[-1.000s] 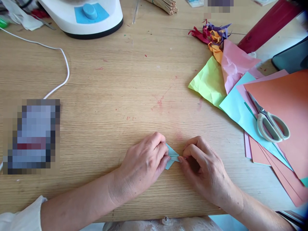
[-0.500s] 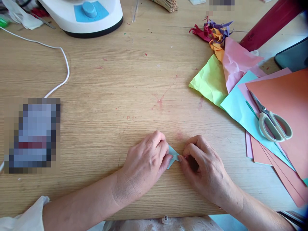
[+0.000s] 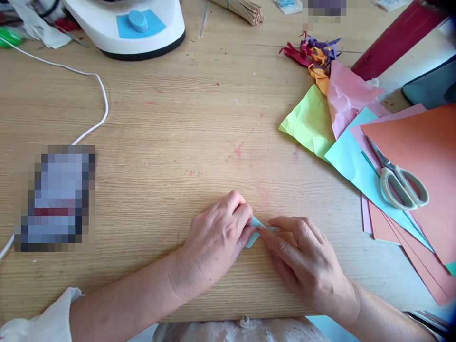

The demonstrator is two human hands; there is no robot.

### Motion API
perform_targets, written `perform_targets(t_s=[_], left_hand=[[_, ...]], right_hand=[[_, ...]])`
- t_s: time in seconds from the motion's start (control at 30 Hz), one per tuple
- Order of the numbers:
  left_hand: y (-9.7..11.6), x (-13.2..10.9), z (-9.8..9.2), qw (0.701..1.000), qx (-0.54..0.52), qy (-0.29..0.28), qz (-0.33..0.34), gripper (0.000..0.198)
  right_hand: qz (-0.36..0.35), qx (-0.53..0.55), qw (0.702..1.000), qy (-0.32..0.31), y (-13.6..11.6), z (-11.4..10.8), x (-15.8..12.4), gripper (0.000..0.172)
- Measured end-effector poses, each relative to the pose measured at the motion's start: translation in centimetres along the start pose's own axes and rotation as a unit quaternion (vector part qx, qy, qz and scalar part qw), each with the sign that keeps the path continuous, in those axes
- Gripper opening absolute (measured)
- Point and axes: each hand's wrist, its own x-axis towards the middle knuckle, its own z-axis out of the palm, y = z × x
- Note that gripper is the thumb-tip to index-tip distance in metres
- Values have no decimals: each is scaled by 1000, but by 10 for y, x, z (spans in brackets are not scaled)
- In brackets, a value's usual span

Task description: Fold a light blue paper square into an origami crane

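A small folded piece of light-blue paper [image 3: 252,241] is held between my two hands, low in the middle of the view just above the wooden table. My left hand [image 3: 219,228] is closed, pinching the paper's left side between thumb and fingers, which cover much of it. From the right, my right hand [image 3: 306,261] touches the paper with its thumb and fingertips close together at the paper's narrow tip. Part of that tip shows between the right thumb and index finger.
At right, scissors [image 3: 404,185] lie on coloured paper sheets [image 3: 427,142]. Crumpled green paper [image 3: 309,123], pink paper [image 3: 347,90] and folded paper cranes [image 3: 318,54] lie beyond, beside a dark red cylinder [image 3: 392,42]. A white appliance [image 3: 160,33] and blurred phone [image 3: 59,197] stand left.
My right hand's fingers have straightened from a curled pinch and moved slightly left over the paper's tip. My left hand keeps its hold. The whole view has shifted slightly.
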Motion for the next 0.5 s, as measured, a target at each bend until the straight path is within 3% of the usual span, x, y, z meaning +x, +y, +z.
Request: perform_targets(t_s=[0.13,0.5], left_hand=[[1,0,-1,1000,-12,-2,-2,9],[-1,0,-3,999,-21,-26,-9,6]], right_hand=[[-56,-72,996,-14,-2,-1,-7,32],[-55,-115,991,-49,-12,-1,-11,36]])
